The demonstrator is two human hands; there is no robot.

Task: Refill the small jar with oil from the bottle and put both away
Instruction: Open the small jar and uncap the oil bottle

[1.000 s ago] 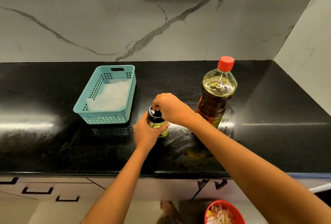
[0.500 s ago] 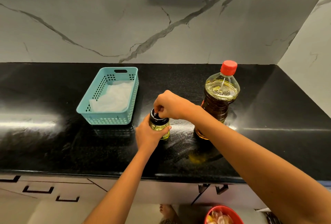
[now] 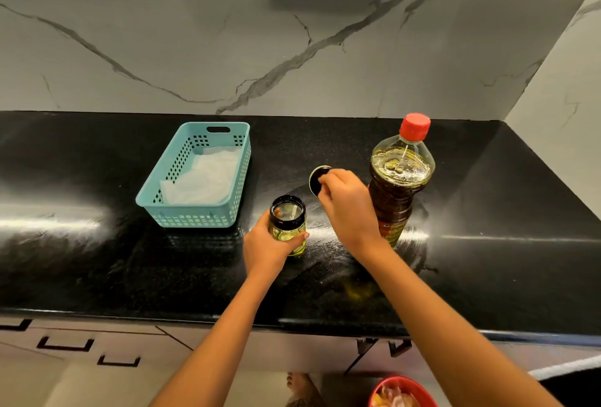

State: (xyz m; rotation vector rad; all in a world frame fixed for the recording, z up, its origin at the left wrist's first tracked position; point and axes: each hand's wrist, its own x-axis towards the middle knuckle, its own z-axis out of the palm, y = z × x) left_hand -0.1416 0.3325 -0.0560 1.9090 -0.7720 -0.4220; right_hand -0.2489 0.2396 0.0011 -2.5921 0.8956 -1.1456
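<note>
Small jar (image 3: 287,230) upright near tabletop (image 3: 97,260) front-centre, seems to rest on it. Long axis vertical, open mouth up, some oil in btm. Left grip (image 3: 266,250) wraps its body, prob. steadying it for the pour. Right grip (image 3: 348,205) pinches black lid (image 3: 316,177), tilted, clear of the mouth. Bottle (image 3: 395,185) upright just right, capped. Basket (image 3: 195,219) left, apart.

Lid (image 3: 315,179) half hidden; bowl (image 3: 405,380) cropped, maybe scraps.
</note>
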